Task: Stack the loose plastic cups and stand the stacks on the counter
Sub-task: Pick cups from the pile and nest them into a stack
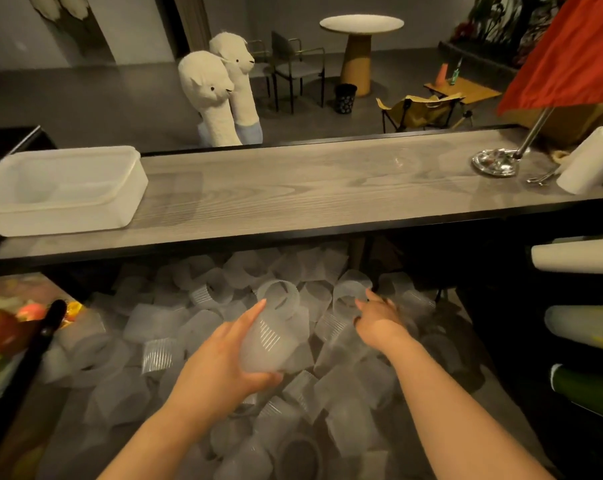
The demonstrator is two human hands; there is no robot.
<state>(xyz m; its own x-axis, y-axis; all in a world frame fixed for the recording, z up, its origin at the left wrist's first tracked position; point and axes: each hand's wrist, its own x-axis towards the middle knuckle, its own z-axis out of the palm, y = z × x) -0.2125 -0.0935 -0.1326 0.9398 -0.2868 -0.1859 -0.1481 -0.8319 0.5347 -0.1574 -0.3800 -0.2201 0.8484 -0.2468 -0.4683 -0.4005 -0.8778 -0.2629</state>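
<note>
Cups [175,344] lay loose in a wide heap on the low surface beneath the counter, tipped on their sides and at every angle, filling the near part of the view around both forearms. Nearest the camera, the left hand [223,358] curled its fingers and thumb round a frosted cup [270,327] held on a slant above the heap, its open mouth pointing away from the person; whether a second cup was already nested inside could not be told. Just beyond and to the right, the right hand [376,315] reached onto another cup [350,292] that stood mouth-up in the pile, fingers bent over its rim, apparently taking hold of it.

Further off, the counter [293,192] carried no standing stack at all. On it sat a translucent tub [113,202] at the left end and a lamp base [495,162] with a paper roll [591,161] at the right.

Judged from this, the work was barely begun: at most one pairing was in hand, dozens of cups remained unsorted, and nothing yet stood on the counter.
</note>
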